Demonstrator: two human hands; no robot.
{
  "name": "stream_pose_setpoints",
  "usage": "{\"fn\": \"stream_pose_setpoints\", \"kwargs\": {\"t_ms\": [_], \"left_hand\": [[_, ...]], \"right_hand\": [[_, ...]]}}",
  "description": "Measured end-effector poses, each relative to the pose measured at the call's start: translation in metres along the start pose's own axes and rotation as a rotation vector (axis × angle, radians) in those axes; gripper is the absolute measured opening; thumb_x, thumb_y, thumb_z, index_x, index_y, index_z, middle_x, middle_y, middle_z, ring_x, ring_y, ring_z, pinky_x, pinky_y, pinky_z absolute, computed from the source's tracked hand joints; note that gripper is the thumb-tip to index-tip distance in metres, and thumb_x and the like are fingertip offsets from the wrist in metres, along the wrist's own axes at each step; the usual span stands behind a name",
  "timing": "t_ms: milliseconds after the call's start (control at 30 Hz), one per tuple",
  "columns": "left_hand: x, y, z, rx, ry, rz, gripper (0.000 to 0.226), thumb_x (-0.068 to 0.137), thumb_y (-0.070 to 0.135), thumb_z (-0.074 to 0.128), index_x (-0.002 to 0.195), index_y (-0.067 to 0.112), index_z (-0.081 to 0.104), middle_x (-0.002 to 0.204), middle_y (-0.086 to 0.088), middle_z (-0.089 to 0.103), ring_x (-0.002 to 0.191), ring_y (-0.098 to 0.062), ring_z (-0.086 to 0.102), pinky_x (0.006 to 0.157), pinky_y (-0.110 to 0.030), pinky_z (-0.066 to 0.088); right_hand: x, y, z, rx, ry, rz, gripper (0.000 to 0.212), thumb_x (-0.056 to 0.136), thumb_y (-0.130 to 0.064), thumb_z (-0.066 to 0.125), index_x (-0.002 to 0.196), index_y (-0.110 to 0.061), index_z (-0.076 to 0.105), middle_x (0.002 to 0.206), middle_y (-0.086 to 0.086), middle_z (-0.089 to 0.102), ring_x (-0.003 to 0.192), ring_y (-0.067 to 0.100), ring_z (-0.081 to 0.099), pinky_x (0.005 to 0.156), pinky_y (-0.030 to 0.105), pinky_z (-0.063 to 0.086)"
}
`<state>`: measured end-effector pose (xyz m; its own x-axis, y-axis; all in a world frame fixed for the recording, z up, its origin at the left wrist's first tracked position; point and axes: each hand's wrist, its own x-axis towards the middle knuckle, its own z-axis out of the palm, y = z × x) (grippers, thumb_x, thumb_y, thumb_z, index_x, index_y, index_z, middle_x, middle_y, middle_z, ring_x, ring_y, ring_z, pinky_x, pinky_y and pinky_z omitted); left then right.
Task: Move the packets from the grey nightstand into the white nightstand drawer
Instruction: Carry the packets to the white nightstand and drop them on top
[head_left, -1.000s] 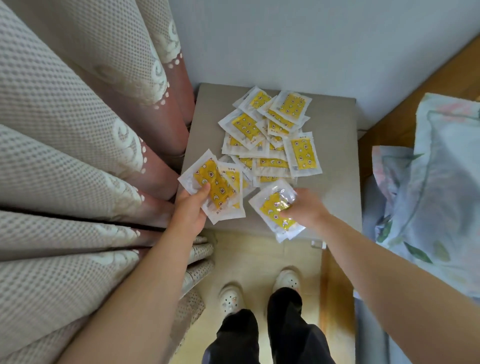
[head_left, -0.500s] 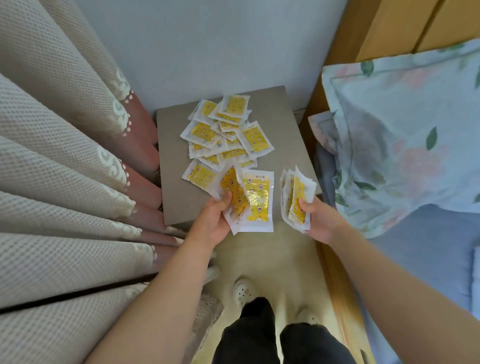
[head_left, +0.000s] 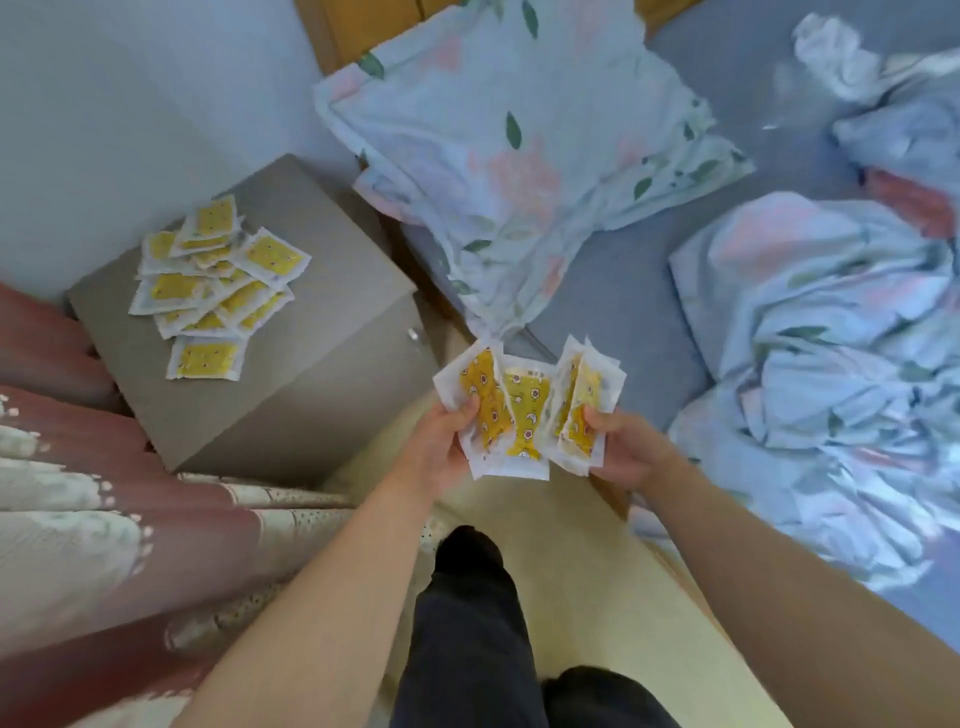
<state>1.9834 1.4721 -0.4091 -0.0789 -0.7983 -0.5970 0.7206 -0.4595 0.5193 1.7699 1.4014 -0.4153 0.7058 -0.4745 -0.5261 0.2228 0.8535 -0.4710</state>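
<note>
Nothing is coming through legibly: the yellow-and-white plastic packets (head_left: 524, 410) in the near middle are showing only tiny dark print, too blurred to read.

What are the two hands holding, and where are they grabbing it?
The left hand pinches some yellow packets by their lower left edge, thumb on top. The right hand pinches a second bunch by its lower right edge.

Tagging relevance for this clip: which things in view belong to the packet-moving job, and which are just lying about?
Job: left hand gripping held packets; right hand gripping a second bunch; pile of packets on the grey nightstand. The white nightstand is not in view.
Lying about: floral pillow, crumpled bedding, curtain.
</note>
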Motion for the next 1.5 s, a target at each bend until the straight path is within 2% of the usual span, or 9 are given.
{"fn": "stream_pose_setpoints", "kwargs": {"t_ms": [167, 433, 633, 800, 933, 1033, 1167, 1300, 1500], "left_hand": [[-0.013, -0.114, 0.098, 0.198, -0.179, -0.187, 0.042, 0.093, 0.016, 0.053, 0.132, 0.000, 0.048, 0.126, -0.020, 0.060, 0.115, -0.035, 0.059, 0.096, -0.051, 0.048], [-0.034, -0.280, 0.233, 0.610, -0.353, -0.447, 0.038, 0.092, 0.008, 0.056, 0.130, 0.003, 0.052, 0.128, -0.021, 0.059, 0.117, -0.040, 0.057, 0.098, -0.063, 0.041], [-0.039, -0.360, 0.317, 1.176, -0.604, -0.379, 0.023, 0.092, -0.002, 0.056, 0.112, 0.006, 0.060, 0.096, -0.003, 0.072, 0.086, -0.016, 0.071, 0.065, -0.025, 0.057], [-0.044, -0.428, 0.369, 1.448, -0.762, -0.459, 0.044, 0.083, -0.003, 0.067, 0.120, 0.016, 0.051, 0.110, -0.007, 0.067, 0.100, -0.024, 0.067, 0.080, -0.038, 0.058], [-0.064, -0.491, 0.400, 1.693, -0.958, -0.448, 0.093, 0.076, -0.001, 0.075, 0.145, 0.035, 0.024, 0.138, 0.000, 0.047, 0.120, -0.021, 0.054, 0.079, -0.022, 0.053], [-0.091, -0.544, 0.418, 1.733, -0.985, -0.583, 0.113, 0.074, -0.003, 0.076, 0.152, 0.035, 0.003, 0.127, 0.002, 0.053, 0.096, -0.011, 0.064, 0.061, -0.016, 0.054], [-0.140, -0.619, 0.433, 1.773, -0.952, -0.821, 0.064, 0.075, -0.003, 0.075, 0.132, 0.007, 0.049, 0.109, -0.012, 0.068, 0.091, -0.029, 0.069, 0.081, -0.050, 0.056], [-0.199, -0.702, 0.442, 1.784, -0.972, -1.026, 0.034, 0.081, 0.000, 0.070, 0.113, 0.004, 0.062, 0.101, -0.017, 0.070, 0.087, -0.033, 0.070, 0.071, -0.048, 0.057], [-0.298, -0.838, 0.450, 1.829, -1.062, -1.074, 0.031, 0.087, 0.010, 0.066, 0.117, 0.009, 0.060, 0.113, -0.019, 0.067, 0.102, -0.038, 0.065, 0.086, -0.054, 0.053]], "right_hand": [[-0.158, 0.047, -0.073, 0.171, 0.184, -0.162, 0.073, 0.041, -0.021, 0.096, 0.108, -0.008, 0.072, 0.112, 0.014, 0.068, 0.101, 0.029, 0.067, 0.083, 0.045, 0.056], [-0.365, 0.121, -0.155, 0.455, 0.341, -0.461, 0.089, 0.059, -0.016, 0.089, 0.137, -0.004, 0.046, 0.135, 0.019, 0.053, 0.121, 0.035, 0.054, 0.092, 0.046, 0.050], [-0.452, 0.164, -0.199, 0.613, 0.589, -0.560, 0.092, 0.049, -0.020, 0.093, 0.130, -0.005, 0.052, 0.129, 0.016, 0.059, 0.114, 0.031, 0.061, 0.085, 0.041, 0.055], [-0.508, 0.196, -0.216, 0.812, 0.774, -0.631, 0.038, 0.078, -0.008, 0.065, 0.115, -0.006, 0.059, 0.105, 0.010, 0.072, 0.092, 0.024, 0.070, 0.074, 0.036, 0.059], [-0.554, 0.228, -0.213, 0.935, 0.936, -0.652, 0.031, 0.074, -0.011, 0.060, 0.105, -0.007, 0.062, 0.096, 0.010, 0.074, 0.084, 0.024, 0.072, 0.080, 0.039, 0.056], [-0.588, 0.260, -0.209, 1.050, 1.012, -0.711, 0.033, 0.075, -0.009, 0.059, 0.108, -0.005, 0.061, 0.100, 0.012, 0.072, 0.091, 0.027, 0.069, 0.094, 0.047, 0.047], [-0.636, 0.312, -0.205, 1.170, 1.038, -0.887, 0.047, 0.072, -0.013, 0.070, 0.118, -0.007, 0.058, 0.112, 0.013, 0.069, 0.100, 0.030, 0.067, 0.087, 0.046, 0.049], [-0.696, 0.373, -0.215, 1.245, 1.002, -1.033, 0.085, 0.040, -0.024, 0.095, 0.118, -0.012, 0.061, 0.120, 0.013, 0.066, 0.104, 0.031, 0.066, 0.079, 0.043, 0.056], [-0.812, 0.452, -0.228, 1.398, 1.114, -1.090, 0.032, 0.081, -0.017, 0.058, 0.112, -0.013, 0.061, 0.103, 0.006, 0.072, 0.091, 0.024, 0.071, 0.080, 0.042, 0.054]]}}
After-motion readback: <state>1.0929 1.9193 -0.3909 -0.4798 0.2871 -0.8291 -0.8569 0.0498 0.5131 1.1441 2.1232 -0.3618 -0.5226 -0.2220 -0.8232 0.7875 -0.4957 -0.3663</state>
